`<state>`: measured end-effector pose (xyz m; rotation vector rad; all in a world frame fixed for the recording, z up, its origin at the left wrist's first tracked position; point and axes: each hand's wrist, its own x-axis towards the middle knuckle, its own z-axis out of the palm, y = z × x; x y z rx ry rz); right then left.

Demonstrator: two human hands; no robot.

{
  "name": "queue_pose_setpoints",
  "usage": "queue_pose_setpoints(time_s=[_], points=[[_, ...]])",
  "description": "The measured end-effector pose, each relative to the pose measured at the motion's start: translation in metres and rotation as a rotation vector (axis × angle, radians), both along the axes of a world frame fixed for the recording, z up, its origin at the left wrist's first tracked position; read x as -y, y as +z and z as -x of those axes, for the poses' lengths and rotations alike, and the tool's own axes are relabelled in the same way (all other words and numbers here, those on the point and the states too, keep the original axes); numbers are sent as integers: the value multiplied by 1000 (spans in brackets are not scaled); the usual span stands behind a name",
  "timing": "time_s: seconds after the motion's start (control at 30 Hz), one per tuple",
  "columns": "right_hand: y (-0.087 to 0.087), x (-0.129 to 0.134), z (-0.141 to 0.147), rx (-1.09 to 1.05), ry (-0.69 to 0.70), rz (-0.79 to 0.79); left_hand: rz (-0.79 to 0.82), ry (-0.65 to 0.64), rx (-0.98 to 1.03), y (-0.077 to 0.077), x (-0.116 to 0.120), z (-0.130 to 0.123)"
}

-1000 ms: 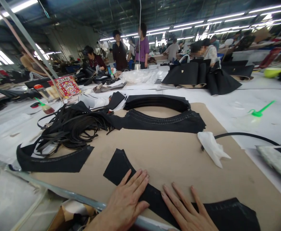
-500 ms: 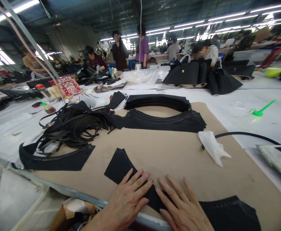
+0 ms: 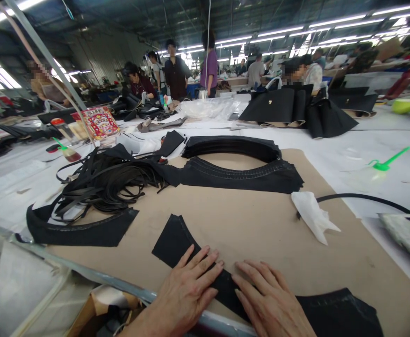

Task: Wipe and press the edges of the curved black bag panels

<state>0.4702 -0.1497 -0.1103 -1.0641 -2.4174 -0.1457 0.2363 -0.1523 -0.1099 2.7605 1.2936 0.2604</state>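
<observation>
A curved black material piece (image 3: 340, 311) lies across the front of the tan board (image 3: 247, 220), its middle covered by my hands. My left hand (image 3: 187, 290) rests flat on it, fingers stretched out. Beside it, my right hand (image 3: 269, 295) also lies palm down on the piece, fingers extended and close together. Behind them is a stack of curved black pieces (image 3: 231, 146), with another stitched or marked black piece (image 3: 240, 180) in front of it. A tangle of thin black strips (image 3: 110, 180) spreads at the left, touching a further curved black piece (image 3: 85, 232).
A crumpled white tissue (image 3: 312, 213) and a black strip (image 3: 366, 196) lie at the right. Farther off are a bottle with a green nozzle (image 3: 383, 165), a red packet (image 3: 97, 122) and black bag-like pieces (image 3: 271, 107). A metal table edge (image 3: 103, 277) runs in front. Several people work beyond.
My right hand has shifted slightly right and its fingers have drawn closer together. My left hand stays on the black piece. The view has moved a little.
</observation>
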Motion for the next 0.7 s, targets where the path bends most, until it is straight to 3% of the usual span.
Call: queue_pose_setpoints(time_s=[0.23,0.7], points=[[-2,-1,1,-105,-7,58,7,-6,-11,-1,0,0],[-1,-6,1,-68,20,75,51,15,-52,5,0,-2]])
